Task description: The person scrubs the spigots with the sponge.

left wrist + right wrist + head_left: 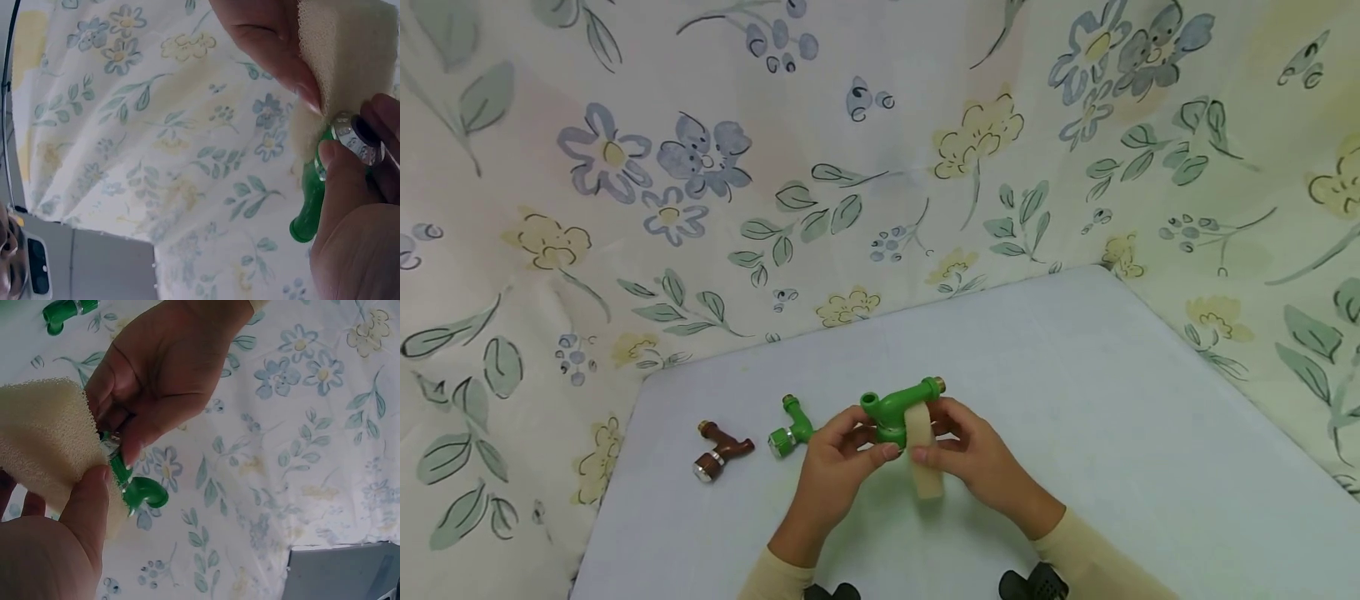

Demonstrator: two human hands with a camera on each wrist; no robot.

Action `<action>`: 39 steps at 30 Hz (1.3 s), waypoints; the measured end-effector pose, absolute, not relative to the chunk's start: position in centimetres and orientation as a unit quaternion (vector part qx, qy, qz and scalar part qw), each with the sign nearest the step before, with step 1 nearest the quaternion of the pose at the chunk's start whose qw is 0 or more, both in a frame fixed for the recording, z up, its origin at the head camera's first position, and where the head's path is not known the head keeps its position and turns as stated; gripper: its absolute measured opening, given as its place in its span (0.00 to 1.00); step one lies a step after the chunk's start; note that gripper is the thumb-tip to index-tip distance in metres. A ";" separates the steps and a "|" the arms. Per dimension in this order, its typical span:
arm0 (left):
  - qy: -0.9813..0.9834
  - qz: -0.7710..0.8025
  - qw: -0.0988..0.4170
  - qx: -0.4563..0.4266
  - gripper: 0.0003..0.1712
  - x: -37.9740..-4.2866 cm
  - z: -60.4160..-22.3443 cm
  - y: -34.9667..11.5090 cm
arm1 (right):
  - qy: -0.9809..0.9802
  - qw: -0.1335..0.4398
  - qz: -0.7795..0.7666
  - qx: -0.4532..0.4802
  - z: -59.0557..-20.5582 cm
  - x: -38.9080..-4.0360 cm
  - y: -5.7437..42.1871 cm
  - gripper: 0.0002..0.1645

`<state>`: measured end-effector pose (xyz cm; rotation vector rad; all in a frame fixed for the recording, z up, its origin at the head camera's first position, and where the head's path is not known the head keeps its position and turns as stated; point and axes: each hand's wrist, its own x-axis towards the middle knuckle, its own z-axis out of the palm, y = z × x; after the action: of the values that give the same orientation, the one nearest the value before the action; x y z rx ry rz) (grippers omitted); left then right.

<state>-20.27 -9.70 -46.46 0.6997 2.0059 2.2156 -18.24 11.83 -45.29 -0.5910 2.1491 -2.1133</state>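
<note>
My left hand (841, 458) grips a green tap (891, 407) by its lower end, where the left wrist view shows a silvery knob (353, 137). The tap's spout points left and its brass-coloured threaded end (939, 385) points up to the right. In my right hand (981, 457) is a cream sponge (927, 479), pinched between thumb and fingers and pressed against the tap's side. The right wrist view shows the sponge (50, 437) covering much of the tap, with the green spout (149, 490) sticking out beyond it.
A second green tap (793, 427) lies on the white table (1075, 400) just left of my left hand. Farther left lies a brown tap (722, 450) with a brass-coloured end. Floral cloth (850, 208) hangs behind the table and along its right side.
</note>
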 end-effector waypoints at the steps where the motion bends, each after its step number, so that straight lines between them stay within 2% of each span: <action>1: 0.646 0.726 0.046 0.230 0.23 -20.3 -46.5 -9.8 | 0.699 0.035 -0.688 -0.193 -45.3 -18.3 11.9 0.28; 4: 0.637 0.733 0.062 0.231 0.25 -20.3 -46.6 -9.9 | 0.696 0.037 -0.689 -0.197 -45.4 -18.4 12.1 0.28; 9: 0.645 0.728 0.061 0.223 0.25 -20.3 -46.5 -9.9 | 0.691 0.034 -0.691 -0.209 -45.5 -18.3 12.0 0.28; 17: 0.664 0.719 0.028 0.205 0.21 -20.4 -46.5 -9.8 | 0.693 0.012 -0.682 -0.232 -45.0 -17.7 11.7 0.30; 23: 0.682 0.695 -0.027 0.224 0.25 -19.8 -45.0 -9.3 | 0.701 -0.001 -0.674 -0.233 -44.8 -17.4 11.3 0.28; 27: 0.696 0.684 -0.051 0.213 0.22 -19.6 -44.6 -9.1 | 0.704 -0.007 -0.671 -0.233 -44.9 -17.4 11.0 0.28; 30: 0.684 0.699 -0.037 0.206 0.21 -19.7 -45.0 -9.2 | 0.707 -0.007 -0.671 -0.223 -45.0 -17.5 11.0 0.28; 35: 0.634 0.744 0.024 0.211 0.22 -20.0 -46.4 -9.4 | 0.705 0.007 -0.678 -0.209 -45.4 -17.9 11.4 0.30; 39: 0.635 0.738 0.037 0.225 0.22 -20.1 -46.8 -9.6 | 0.706 0.021 -0.680 -0.195 -45.7 -18.2 11.7 0.33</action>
<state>-20.06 -9.59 -46.80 0.6895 1.9499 2.2657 -18.23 11.69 -45.68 -0.6043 2.1890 -2.1082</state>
